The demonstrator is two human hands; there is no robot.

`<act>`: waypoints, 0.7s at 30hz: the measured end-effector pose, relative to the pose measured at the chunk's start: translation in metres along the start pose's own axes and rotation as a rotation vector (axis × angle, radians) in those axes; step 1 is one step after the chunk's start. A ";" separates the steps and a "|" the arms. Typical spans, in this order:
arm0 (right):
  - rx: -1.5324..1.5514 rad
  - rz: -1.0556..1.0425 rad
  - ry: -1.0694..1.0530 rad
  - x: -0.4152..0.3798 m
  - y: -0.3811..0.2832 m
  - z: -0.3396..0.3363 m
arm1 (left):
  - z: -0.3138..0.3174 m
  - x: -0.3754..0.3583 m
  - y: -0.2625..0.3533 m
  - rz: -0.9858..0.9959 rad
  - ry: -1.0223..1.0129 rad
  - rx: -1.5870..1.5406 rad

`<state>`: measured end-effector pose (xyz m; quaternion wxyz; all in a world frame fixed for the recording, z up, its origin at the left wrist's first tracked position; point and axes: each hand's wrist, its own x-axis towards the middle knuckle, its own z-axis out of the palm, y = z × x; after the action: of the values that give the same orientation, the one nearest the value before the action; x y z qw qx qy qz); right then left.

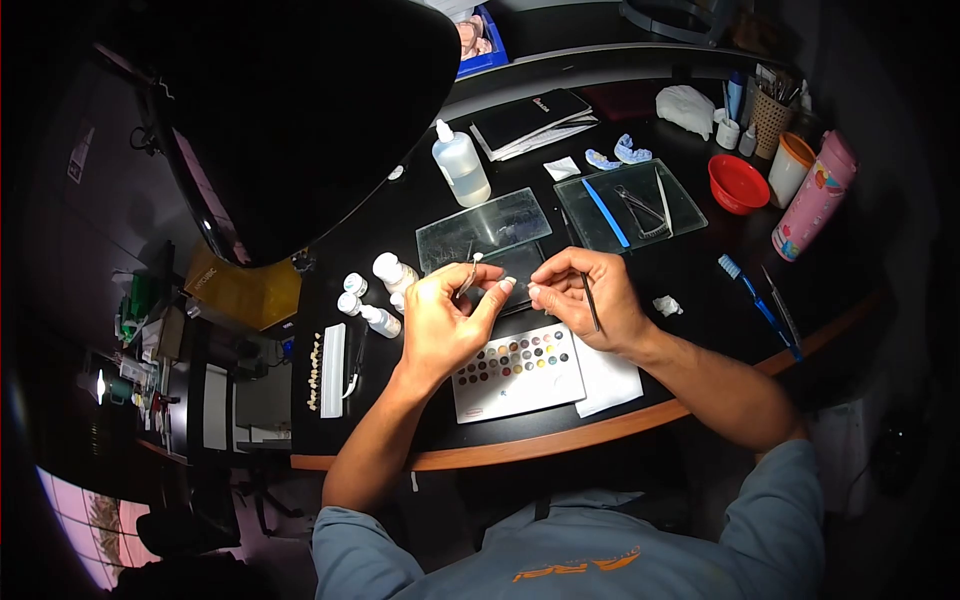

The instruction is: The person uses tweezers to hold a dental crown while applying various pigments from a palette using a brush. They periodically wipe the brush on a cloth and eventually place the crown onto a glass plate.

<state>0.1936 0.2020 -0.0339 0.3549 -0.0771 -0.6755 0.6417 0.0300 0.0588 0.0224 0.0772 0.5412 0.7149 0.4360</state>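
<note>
My left hand (pixel 449 312) is closed in a pinch on a thin metal tool (pixel 471 277) with a small pale tip. A dark, slim stick (pixel 588 300) rests between the fingers of my right hand (pixel 590 298), whose fingertips are pinched together near the left thumb. What lies between the fingertips is too small to make out. Just below the hands is a white palette (pixel 521 388) with rows of coloured round spots, and a white paper (pixel 610 383) is beside it. Behind the hands stands a glass plate (pixel 484 232).
Several small white bottles (pixel 381 321) stand left of my left hand. Farther back are a clear bottle (pixel 461 165) and a glass slab (pixel 595 236) with tools. A red bowl (pixel 738 184), a pink flask (pixel 815 197) and a blue toothbrush (pixel 755 297) lie to the right.
</note>
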 end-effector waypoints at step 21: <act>-0.117 0.150 -0.111 0.001 -0.008 -0.011 | -0.022 -0.013 -0.031 0.276 -0.106 0.314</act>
<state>0.2015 0.2100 -0.0268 0.2630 -0.1123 -0.7228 0.6291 0.0001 0.0350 0.0091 -0.0311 0.6616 0.6880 0.2965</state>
